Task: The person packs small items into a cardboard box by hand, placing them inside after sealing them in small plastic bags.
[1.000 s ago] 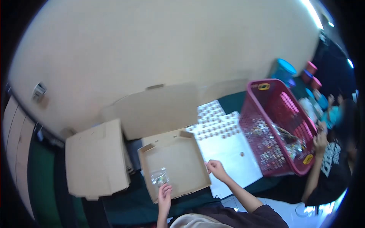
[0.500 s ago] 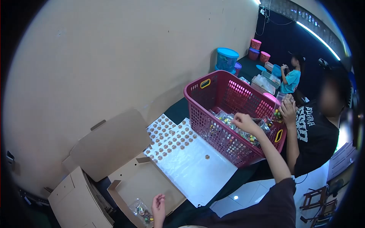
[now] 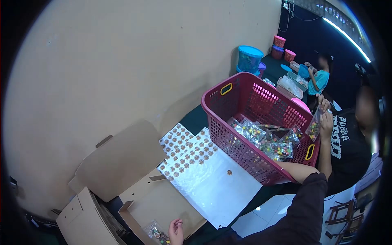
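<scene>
My left hand (image 3: pixel 176 231) is over the front of the open cardboard box (image 3: pixel 161 202), fingers curled together with nothing visible in them. Beside it in the box lies a clear plastic bag (image 3: pixel 156 232) with colorful small pieces inside. My right forearm (image 3: pixel 300 170) reaches over the near rim of the maroon laundry basket (image 3: pixel 208 104); the basket wall hides the hand and whatever it touches. Several clear bags of colorful candies (image 3: pixel 261 136) are heaped in the basket.
A white sheet with round brown stickers (image 3: pixel 212 179) lies between box and basket. A co-worker's hands (image 3: pixel 325 116) hold a filled bag (image 3: pixel 314 128) over the far end. Folded cardboard (image 3: pixel 81 216) stands at left. Lidded blue tubs (image 3: pixel 250 59) and another person (image 3: pixel 318 79) are beyond.
My right hand has dropped from above the bags down inside the basket, out of sight. The co-worker's hands have lifted a bag. My left hand stays beside the bag in the box.
</scene>
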A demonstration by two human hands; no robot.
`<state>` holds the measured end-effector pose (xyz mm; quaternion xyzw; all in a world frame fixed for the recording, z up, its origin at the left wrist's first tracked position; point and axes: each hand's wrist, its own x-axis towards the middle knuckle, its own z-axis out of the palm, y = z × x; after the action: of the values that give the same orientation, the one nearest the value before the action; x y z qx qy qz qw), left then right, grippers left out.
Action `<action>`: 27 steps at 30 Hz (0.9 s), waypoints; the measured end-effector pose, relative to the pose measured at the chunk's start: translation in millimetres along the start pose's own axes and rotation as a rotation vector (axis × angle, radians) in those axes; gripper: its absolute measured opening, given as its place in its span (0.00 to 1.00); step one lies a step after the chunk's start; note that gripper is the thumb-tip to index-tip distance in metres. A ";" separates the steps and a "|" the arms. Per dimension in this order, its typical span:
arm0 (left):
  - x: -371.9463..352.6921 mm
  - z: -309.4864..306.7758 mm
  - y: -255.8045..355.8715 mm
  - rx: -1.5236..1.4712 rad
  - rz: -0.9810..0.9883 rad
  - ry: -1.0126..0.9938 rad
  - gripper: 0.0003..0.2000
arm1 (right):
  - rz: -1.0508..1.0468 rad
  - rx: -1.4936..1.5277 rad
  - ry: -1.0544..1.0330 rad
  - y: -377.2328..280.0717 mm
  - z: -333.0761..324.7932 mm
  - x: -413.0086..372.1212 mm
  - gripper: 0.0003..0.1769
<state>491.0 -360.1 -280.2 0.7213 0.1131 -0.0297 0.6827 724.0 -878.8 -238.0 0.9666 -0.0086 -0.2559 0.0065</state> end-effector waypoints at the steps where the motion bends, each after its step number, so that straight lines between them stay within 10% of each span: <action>1: 2.4 1.2 5.6 0.020 0.017 -0.006 0.11 | -0.009 0.002 0.002 -2.3 -1.0 2.8 0.13; 9: 8.5 7.9 32.7 0.088 0.043 0.020 0.10 | -0.065 0.009 0.017 -11.2 -8.9 4.7 0.10; 12: 5.3 7.6 36.5 0.144 0.068 0.014 0.10 | -0.242 0.338 0.709 -13.7 -78.6 -22.3 0.07; 19: -3.4 6.6 38.8 0.195 0.133 -0.026 0.10 | -0.329 0.955 1.155 -65.6 -149.7 -109.0 0.06; 25: -9.2 8.4 45.6 0.048 0.123 -0.025 0.10 | -0.542 1.005 1.185 -206.1 -134.1 -218.7 0.04; 27: -13.5 12.9 65.3 0.192 0.280 0.026 0.12 | -0.561 1.153 0.905 -239.6 -107.8 -222.1 0.02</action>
<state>492.7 -377.3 -214.5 0.7923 0.0167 0.0643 0.6065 587.5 -634.0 -38.5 0.7937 0.1077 0.2158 -0.5584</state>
